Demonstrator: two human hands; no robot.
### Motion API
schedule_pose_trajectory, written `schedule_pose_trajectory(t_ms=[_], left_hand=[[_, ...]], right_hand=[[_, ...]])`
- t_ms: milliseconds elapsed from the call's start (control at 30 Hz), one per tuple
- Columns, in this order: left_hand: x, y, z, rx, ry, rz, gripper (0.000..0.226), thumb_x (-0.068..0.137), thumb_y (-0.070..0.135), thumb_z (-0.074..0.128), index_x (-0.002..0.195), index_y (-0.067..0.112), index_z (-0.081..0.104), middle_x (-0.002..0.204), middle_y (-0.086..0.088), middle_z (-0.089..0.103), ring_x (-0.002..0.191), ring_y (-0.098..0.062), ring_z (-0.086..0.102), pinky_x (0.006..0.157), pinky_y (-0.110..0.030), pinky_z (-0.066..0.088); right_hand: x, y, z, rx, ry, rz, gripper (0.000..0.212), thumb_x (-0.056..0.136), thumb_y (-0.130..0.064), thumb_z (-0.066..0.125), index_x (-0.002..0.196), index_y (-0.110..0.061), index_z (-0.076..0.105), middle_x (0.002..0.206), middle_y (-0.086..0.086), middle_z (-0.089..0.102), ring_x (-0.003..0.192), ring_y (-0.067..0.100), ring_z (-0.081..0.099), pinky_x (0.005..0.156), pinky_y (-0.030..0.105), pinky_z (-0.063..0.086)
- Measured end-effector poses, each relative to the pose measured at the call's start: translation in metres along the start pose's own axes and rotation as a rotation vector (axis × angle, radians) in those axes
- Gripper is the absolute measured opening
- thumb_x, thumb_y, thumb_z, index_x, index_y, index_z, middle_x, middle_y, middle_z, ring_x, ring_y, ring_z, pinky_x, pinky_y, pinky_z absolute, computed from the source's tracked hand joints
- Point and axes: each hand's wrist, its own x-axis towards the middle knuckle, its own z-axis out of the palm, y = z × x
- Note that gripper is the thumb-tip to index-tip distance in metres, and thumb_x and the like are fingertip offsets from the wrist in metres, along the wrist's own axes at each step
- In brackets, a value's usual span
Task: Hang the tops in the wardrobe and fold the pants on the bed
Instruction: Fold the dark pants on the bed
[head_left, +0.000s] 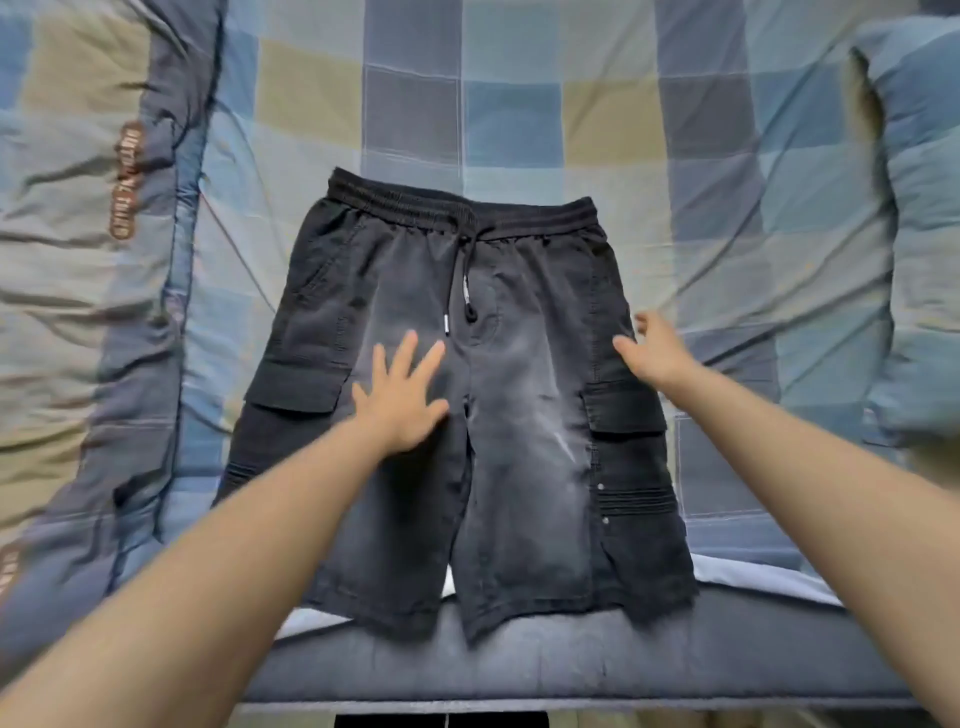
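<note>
A pair of dark grey cargo shorts (467, 405) lies spread flat, front up, on the checked bedsheet (519, 104), waistband away from the person and leg hems reaching the near edge of the bed. The left hand (402, 400) rests flat on the left leg, fingers straight and spread, grasping nothing. The right hand (652, 348) is at the shorts' right side seam with fingers relaxed and apart, holding nothing. A rumpled quilt (78, 260) lies along the left.
</note>
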Motion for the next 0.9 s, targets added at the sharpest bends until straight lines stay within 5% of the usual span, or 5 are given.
schedule_pose_trajectory(t_ms=[300, 433, 600, 767, 900], left_hand=[[-0.055, -0.007, 0.11, 0.332, -0.199, 0.016, 0.078, 0.102, 0.044, 0.036, 0.15, 0.035, -0.024, 0.156, 0.003, -0.036, 0.146, -0.033, -0.024, 0.113, -0.066, 0.008], [-0.067, -0.014, 0.12, 0.423, -0.266, -0.011, 0.08, 0.1, 0.026, 0.043, 0.154, 0.025, -0.017, 0.158, -0.002, -0.032, 0.148, -0.032, -0.02, 0.118, -0.058, 0.01], [-0.06, 0.003, 0.105, 0.472, -0.298, -0.087, 0.068, 0.096, 0.017, 0.044, 0.155, 0.022, 0.012, 0.163, -0.003, -0.007, 0.148, -0.033, 0.011, 0.111, -0.052, 0.025], [-0.052, 0.051, 0.085, 0.355, 0.172, 0.072, 0.023, 0.093, 0.018, 0.05, 0.114, 0.011, 0.047, 0.125, -0.009, 0.04, 0.105, -0.031, 0.049, 0.073, -0.038, 0.041], [-0.05, 0.093, 0.098, -0.284, 0.137, 0.202, 0.026, 0.092, 0.017, 0.052, 0.117, 0.013, 0.056, 0.119, -0.004, 0.048, 0.101, -0.024, 0.055, 0.091, -0.037, 0.045]], right_hand=[[-0.031, 0.136, 0.026, 0.019, -0.106, 0.353, 0.062, 0.082, -0.048, 0.064, 0.12, 0.0, 0.052, 0.115, 0.017, 0.063, 0.105, 0.035, 0.06, 0.086, 0.04, 0.048], [-0.061, 0.138, 0.02, 0.208, -0.233, 0.261, 0.024, 0.089, -0.031, 0.066, 0.103, -0.012, 0.064, 0.098, 0.004, 0.068, 0.092, 0.024, 0.065, 0.083, 0.036, 0.052], [-0.082, 0.154, -0.008, 0.349, 0.096, 0.114, 0.025, 0.092, -0.024, 0.062, 0.078, -0.003, 0.06, 0.07, 0.006, 0.059, 0.068, 0.018, 0.052, 0.052, 0.016, 0.04], [-0.102, 0.18, -0.014, 0.413, -0.294, 0.476, 0.034, 0.09, -0.026, 0.065, 0.113, -0.017, 0.043, 0.088, 0.002, 0.059, 0.067, 0.014, 0.055, 0.061, 0.028, 0.048], [-0.122, 0.164, -0.001, 0.131, -0.217, 0.098, 0.056, 0.088, -0.008, 0.065, 0.136, -0.011, 0.036, 0.117, 0.005, 0.055, 0.099, 0.017, 0.054, 0.089, 0.03, 0.045]])
